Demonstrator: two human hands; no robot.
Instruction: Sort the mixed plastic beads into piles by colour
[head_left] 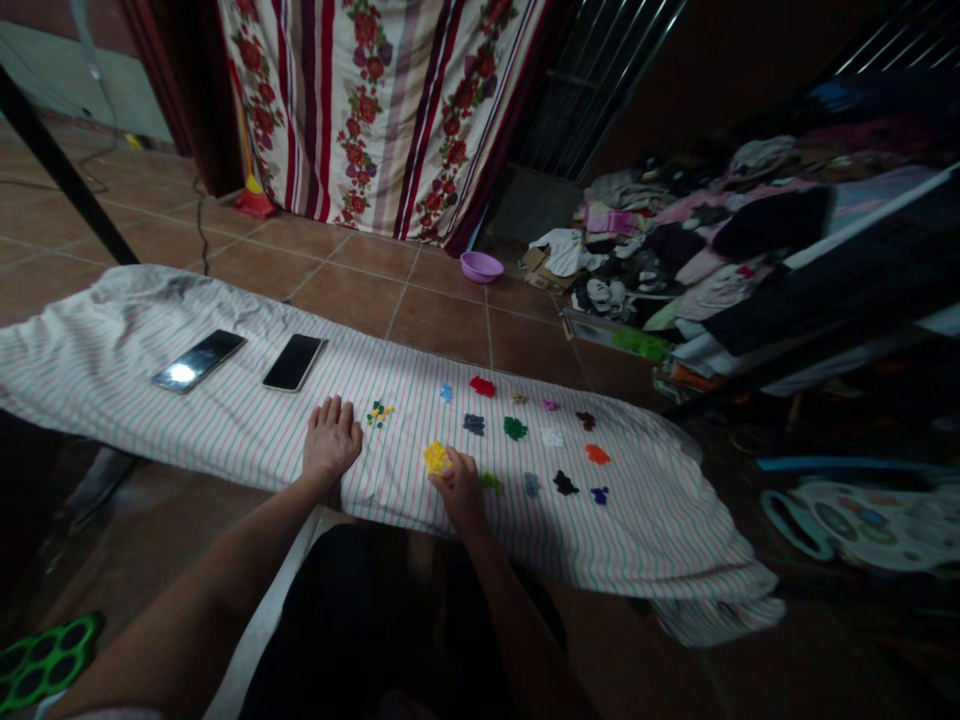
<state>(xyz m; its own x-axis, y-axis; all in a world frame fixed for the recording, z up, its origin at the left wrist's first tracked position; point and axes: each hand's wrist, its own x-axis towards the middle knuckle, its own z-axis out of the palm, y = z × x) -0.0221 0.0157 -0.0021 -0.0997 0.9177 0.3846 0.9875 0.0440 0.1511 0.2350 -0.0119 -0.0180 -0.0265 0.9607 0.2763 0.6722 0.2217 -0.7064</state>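
Note:
My left hand (331,440) lies flat, fingers spread, on a striped cloth (390,490) that covers a low surface. Just right of its fingertips is a small scatter of green and yellow pieces (379,413). At the edge of a heap of small yellow pieces (435,457), my right hand (460,488) has thumb and fingers drawn together; whatever sits between them is too small to see. Partly behind that hand are lime green pieces (491,482). Farther right lie dark green pieces (515,428), dark grey pieces (474,424) and black pieces (565,483).
Red pieces (482,386), orange pieces (597,454) and several other colour heaps dot the cloth. Two phones, one (294,362) nearer my left hand, lie at left. Beyond are a purple basin (481,266), a floral curtain (367,110) and piled clothes (675,230).

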